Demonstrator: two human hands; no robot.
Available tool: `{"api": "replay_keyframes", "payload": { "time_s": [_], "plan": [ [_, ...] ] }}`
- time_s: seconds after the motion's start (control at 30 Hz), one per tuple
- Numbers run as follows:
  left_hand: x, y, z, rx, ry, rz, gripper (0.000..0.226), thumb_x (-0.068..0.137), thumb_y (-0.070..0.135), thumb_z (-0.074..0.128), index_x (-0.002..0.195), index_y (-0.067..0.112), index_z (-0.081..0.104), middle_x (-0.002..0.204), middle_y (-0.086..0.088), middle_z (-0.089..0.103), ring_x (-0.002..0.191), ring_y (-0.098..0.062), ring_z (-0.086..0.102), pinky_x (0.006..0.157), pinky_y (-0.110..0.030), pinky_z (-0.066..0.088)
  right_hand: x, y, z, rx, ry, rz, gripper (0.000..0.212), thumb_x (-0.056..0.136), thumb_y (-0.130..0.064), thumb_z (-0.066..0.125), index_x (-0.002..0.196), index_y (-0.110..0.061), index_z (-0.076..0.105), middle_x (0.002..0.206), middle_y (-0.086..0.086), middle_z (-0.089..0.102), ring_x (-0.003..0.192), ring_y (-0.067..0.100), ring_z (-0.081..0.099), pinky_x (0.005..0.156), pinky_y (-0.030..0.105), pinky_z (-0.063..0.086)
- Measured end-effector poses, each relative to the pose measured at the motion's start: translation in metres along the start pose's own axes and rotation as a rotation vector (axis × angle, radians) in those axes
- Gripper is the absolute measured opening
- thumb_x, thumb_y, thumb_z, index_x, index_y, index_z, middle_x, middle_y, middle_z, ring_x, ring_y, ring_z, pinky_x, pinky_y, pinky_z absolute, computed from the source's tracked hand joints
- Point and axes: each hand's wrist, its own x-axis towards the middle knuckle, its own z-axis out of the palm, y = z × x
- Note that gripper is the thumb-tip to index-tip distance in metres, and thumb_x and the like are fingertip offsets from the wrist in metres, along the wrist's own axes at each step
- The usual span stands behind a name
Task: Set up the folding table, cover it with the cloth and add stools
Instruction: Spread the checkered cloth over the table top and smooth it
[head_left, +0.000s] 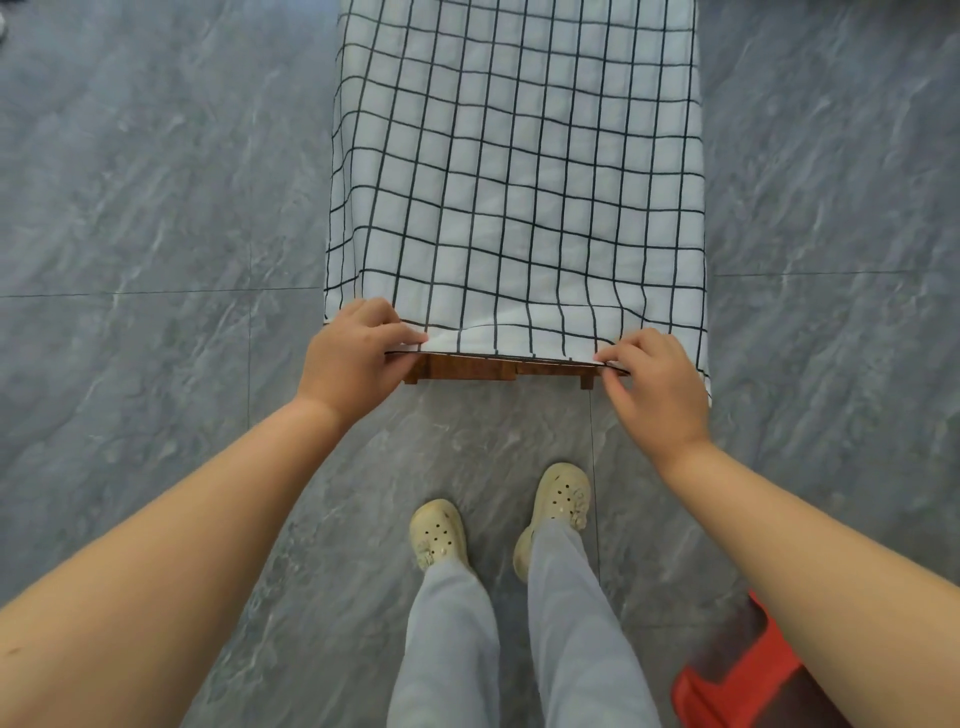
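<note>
A white cloth with a black grid lies spread over the folding table, hanging down on both long sides. Only the table's brown wooden near end shows under the hem. My left hand pinches the cloth's near hem at the left corner. At the right corner my right hand pinches the same hem between thumb and fingers. The table legs are hidden by the cloth.
Grey marbled floor tiles surround the table. My feet in cream clogs stand just before the table's near end. A red plastic stool sits at the bottom right, partly hidden by my right forearm.
</note>
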Motion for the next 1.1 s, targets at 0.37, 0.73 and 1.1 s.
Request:
{"api": "replay_keyframes", "payload": {
  "time_s": [0.37,0.73,1.1],
  "plan": [
    [-0.060,0.022,0.043,-0.115,-0.025,-0.162,0.013,0.079,0.019,0.074,0.091,0.023,0.076,0.079,0.002,0.058,0.077,-0.018,0.055,0.053,-0.026,0.037,-0.059,-0.001,0.017,-0.042,0.026,0.208,0.015,0.082,-0.004,0.065,0.090,-0.014,0.073,0.085,0.004,0.059,0.086,0.026,0.053,0.061,0.029,0.036],
    [-0.096,0.033,0.058,-0.048,-0.098,-0.180,0.013,0.081,0.018,0.071,0.094,0.020,0.074,0.084,0.000,0.059,0.082,-0.021,0.056,0.054,-0.027,0.035,-0.092,0.002,0.018,-0.029,-0.099,0.271,0.014,0.088,-0.012,0.062,0.095,-0.018,0.072,0.092,0.002,0.057,0.095,0.022,0.050,0.061,0.028,0.034],
    [-0.088,0.053,0.045,0.161,-0.386,-0.137,0.065,0.089,0.059,0.045,0.146,0.030,0.032,0.157,0.000,0.020,0.144,-0.023,0.016,0.114,-0.046,0.018,-0.082,0.027,-0.010,0.075,-0.296,0.176,0.033,0.093,-0.019,0.055,0.125,-0.019,0.059,0.115,0.004,0.057,0.115,0.024,0.049,0.089,0.033,0.041]
  ]
}}
